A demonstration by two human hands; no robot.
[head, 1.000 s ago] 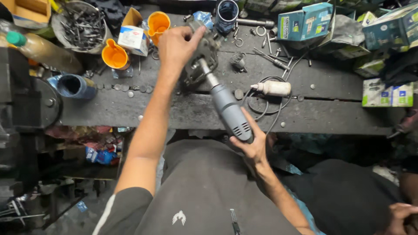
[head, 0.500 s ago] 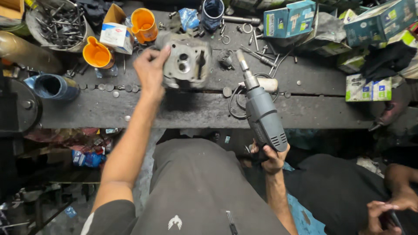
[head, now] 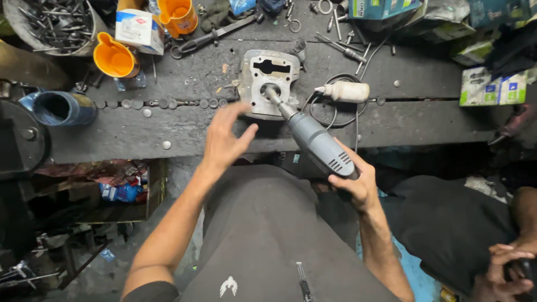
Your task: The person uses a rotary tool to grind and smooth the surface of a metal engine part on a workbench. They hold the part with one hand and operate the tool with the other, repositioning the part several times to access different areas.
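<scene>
A grey cast-metal engine block with an oblong slot and a round bore [head: 268, 83] lies flat on the dark, grimy wooden workbench [head: 184, 131], near its middle. The tip of a grey handheld rotary grinder [head: 316, 142] sits in the round bore, the tool's body slanting away toward five o'clock. The right hand [head: 353, 184] grips the tool's rear end, fingers wrapped tight round the housing. The left hand [head: 224, 140] hovers at seven o'clock of the block, just off it and touching nothing, fingers spread apart, palm down.

At three o'clock of the block a small white plastic squeeze bottle with a nozzle [head: 344, 91] lies on its side, on top of a loop of black cable [head: 335, 120]. At nine o'clock a row of small round metal discs [head: 168, 104] runs along a seam in the bench. Further out at ten o'clock stand an orange plastic funnel cup [head: 114, 56], a white cardboard carton [head: 139, 28] and a second orange plastic jug [head: 179, 15]; a black-handled ring spanner [head: 215, 34] lies at eleven o'clock. A blue metal tin on its side [head: 61, 108] rests at the bench's nine o'clock edge, and a round tray of nails and bits [head: 53, 25] fills the far corner. At four o'clock, low down, another person's hands [head: 509, 271] are clasped together.
</scene>
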